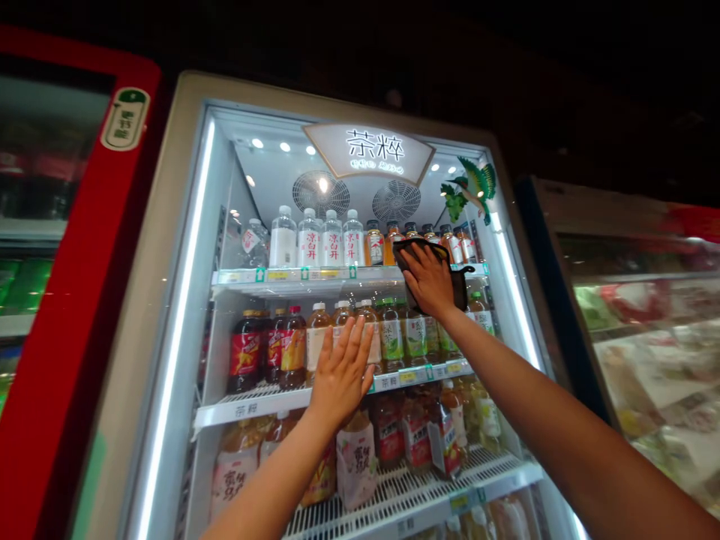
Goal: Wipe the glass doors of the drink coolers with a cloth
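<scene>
My left hand (343,371) lies flat against the glass door of a lit drinks fridge (185,86), its fingers stretched upward and empty. Higher and to the right, my right hand (430,279) presses a dark cloth (413,298) flat on the same glass, fingers spread over it. The cloth's edges stick out around the hand, with a small loop at the right. Behind the glass, clear water bottles (310,238) and amber bottles (374,244) line the top shelf. Green-labelled tea bottles (390,330) stand on the middle shelf, partly hidden by my hands.
A red fridge (84,300) stands close by at the left. On the right is another chilled display (652,337) with blurred packages. An illuminated sign (371,154) and a green bird decoration (475,187) are at the top of the drinks fridge.
</scene>
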The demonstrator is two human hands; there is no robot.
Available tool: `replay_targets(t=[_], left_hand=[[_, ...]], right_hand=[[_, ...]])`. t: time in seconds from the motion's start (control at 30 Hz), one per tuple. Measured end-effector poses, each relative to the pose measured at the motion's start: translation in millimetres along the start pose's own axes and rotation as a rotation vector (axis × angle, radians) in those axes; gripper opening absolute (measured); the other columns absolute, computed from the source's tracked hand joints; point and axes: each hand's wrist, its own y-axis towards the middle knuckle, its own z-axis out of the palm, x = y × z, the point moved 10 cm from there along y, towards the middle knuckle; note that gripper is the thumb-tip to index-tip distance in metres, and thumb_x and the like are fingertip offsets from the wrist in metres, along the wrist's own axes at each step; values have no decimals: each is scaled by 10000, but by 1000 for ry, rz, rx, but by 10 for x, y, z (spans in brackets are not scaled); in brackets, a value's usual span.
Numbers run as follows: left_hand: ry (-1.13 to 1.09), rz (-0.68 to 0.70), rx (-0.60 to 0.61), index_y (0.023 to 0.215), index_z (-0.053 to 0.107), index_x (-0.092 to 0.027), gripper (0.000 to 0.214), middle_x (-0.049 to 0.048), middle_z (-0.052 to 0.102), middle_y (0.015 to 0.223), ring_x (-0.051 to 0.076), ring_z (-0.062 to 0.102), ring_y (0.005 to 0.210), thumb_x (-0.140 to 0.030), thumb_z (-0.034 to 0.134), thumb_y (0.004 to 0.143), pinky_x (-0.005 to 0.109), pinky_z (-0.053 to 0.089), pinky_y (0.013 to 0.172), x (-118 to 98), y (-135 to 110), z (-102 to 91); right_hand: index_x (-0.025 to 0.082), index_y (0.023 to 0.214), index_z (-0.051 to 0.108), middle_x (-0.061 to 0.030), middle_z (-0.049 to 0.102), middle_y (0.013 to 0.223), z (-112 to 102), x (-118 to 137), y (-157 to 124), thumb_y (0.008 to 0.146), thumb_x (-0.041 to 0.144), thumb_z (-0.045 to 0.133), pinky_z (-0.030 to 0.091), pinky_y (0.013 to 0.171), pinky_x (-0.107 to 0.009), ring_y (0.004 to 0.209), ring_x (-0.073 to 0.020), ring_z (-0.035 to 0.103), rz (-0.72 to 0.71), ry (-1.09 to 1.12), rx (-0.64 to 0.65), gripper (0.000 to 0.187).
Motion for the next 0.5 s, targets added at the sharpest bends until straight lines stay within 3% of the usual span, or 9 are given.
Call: replay_targets(t=[0.07,0.13,0.2,0.27,0.37,0.43,0.5], left_hand=[[-14,-13,2,1585,188,-124,776,131,276,1636,248,48,1558,-432,505,948,506,-29,1274,-36,5,13],[-25,-26,2,1589,166,-121,784,138,272,1637,249,54,1558,-430,502,951,505,-5,1276,-45,-22,15],[-31,-33,-4,1592,146,-127,784,142,268,1637,253,66,1557,-426,493,957,512,12,1276,-62,-34,21],[-37,-33,-12,1596,125,-143,778,137,265,1638,255,82,1555,-420,482,963,526,4,1274,-118,11,50],[-52,-34,-32,1599,98,-168,788,120,270,1637,251,103,1554,-420,486,961,532,-22,1272,-291,194,136],[-70,-35,-47,1599,87,-174,810,110,276,1636,249,113,1552,-423,505,952,524,-26,1275,-446,340,203],[-86,-33,-56,1600,76,-174,828,105,274,1638,248,115,1552,-417,517,943,519,-23,1277,-598,447,262]], right_hand=[[304,1522,407,-16,323,1628,-24,-355,-158,1028,361,348,316,1151,-570,1495,-290,275,127,-20,-30,501],[293,1520,413,-38,346,1618,-36,-537,-488,1028,338,339,335,1135,-565,1486,-293,291,200,-39,-68,499],[303,1511,426,-47,360,1611,-7,-477,-797,1021,314,362,331,1130,-569,1483,-289,296,139,-39,-73,494],[325,1496,445,-39,359,1612,39,-284,-939,1007,291,404,307,1142,-560,1489,-276,286,-16,-22,-42,492],[354,1493,441,-9,326,1629,68,-205,-736,1005,300,418,278,1165,-544,1503,-258,258,-154,-14,23,491],[355,1510,409,5,293,1643,54,-421,-425,1018,331,384,279,1172,-543,1510,-253,244,-123,-31,56,493],[351,1532,371,12,275,1649,21,-795,-177,1027,352,353,294,1176,-521,1512,-245,236,-29,-50,62,505]])
